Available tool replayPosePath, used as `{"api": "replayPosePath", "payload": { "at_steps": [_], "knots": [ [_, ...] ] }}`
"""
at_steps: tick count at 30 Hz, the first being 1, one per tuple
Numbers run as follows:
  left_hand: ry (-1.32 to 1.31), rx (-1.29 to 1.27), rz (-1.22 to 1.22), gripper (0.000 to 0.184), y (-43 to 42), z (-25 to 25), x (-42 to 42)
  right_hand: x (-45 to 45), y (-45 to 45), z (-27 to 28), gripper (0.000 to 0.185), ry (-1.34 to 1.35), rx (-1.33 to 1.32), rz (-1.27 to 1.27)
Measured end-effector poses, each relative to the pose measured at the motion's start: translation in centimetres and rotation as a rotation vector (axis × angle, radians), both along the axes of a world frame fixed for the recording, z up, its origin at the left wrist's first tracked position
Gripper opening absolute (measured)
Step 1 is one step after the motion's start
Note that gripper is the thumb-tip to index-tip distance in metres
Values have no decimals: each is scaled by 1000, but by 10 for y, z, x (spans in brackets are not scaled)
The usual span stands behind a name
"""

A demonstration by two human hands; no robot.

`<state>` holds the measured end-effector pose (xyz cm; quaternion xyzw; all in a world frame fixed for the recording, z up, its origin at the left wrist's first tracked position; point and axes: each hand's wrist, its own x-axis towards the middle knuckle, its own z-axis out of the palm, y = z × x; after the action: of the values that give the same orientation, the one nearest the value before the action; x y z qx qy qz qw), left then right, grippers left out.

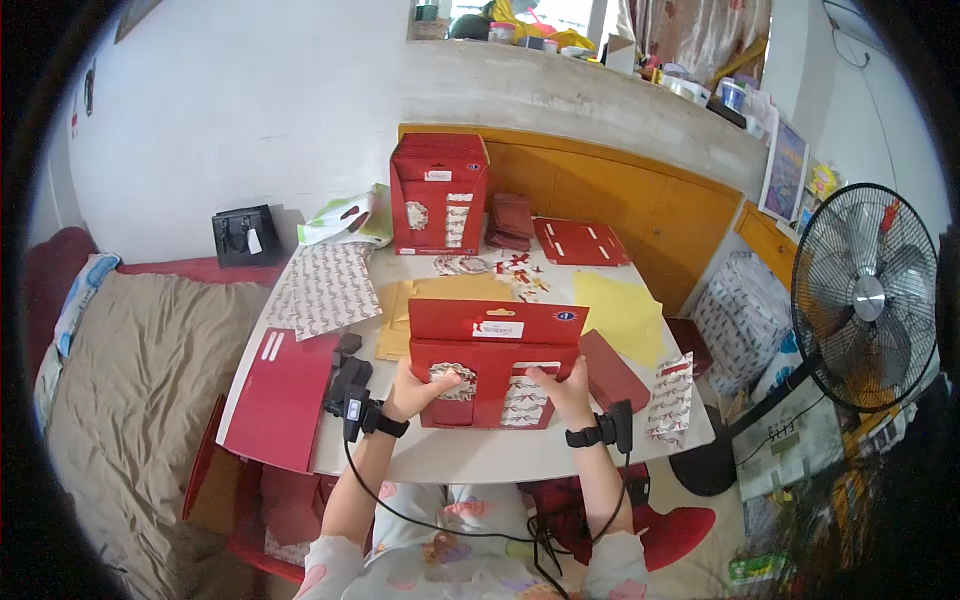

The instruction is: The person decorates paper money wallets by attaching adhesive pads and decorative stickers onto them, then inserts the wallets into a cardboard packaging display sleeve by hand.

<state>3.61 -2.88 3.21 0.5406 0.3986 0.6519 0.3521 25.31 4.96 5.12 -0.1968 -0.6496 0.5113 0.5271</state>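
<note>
A red package (494,350) with a hang-hole header, a white label and patterned panels stands upright near the front edge of the white table (400,462). My left hand (421,388) grips its left side, thumb on the front beside the ornate tag. On the right side my right hand (565,392) holds it the same way, thumb near the patterned strip. The fingers behind the package are hidden. Just left of my left hand lies a dark object (347,375). A dark red piece (612,370) lies to the right of the package.
A tall box of red packages (440,195) stands at the back. Patterned sheets (335,285), a red folder (278,400), yellow paper (622,315) and small cut pieces (525,285) lie around. A fan (868,298) stands right; cables hang from both wrists.
</note>
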Motion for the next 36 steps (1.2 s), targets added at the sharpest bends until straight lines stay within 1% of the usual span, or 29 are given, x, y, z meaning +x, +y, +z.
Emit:
{"api": "replayPosePath", "payload": {
  "at_steps": [5, 10, 17, 23, 26, 29, 31, 36],
  "knots": [
    [18, 26, -3, 33, 0, -4, -2, -1, 2, -5, 31, 11, -3, 20],
    [7, 37, -70, 35, 0, -6, -6, -1, 4, -8, 32, -11, 40, 20],
    [1, 19, -50, 38, 0, -7, -5, -4, 5, -11, 32, 23, 66, -12],
    [58, 9, -26, 41, 1, -6, -6, -4, 2, -9, 35, 23, 80, -17],
    [35, 26, -44, 41, 0, -4, -4, -3, 3, -10, 38, 20, 41, -2],
    [78, 11, -33, 38, 0, -4, -6, -3, 7, -16, 41, 54, 54, 13],
    [177, -22, -59, 35, -3, -1, -7, -1, 8, -17, 43, 29, 73, 21],
    [49, -31, -79, 32, -6, -7, -6, 2, 7, -23, 40, 93, 3, 47]
  ]
}}
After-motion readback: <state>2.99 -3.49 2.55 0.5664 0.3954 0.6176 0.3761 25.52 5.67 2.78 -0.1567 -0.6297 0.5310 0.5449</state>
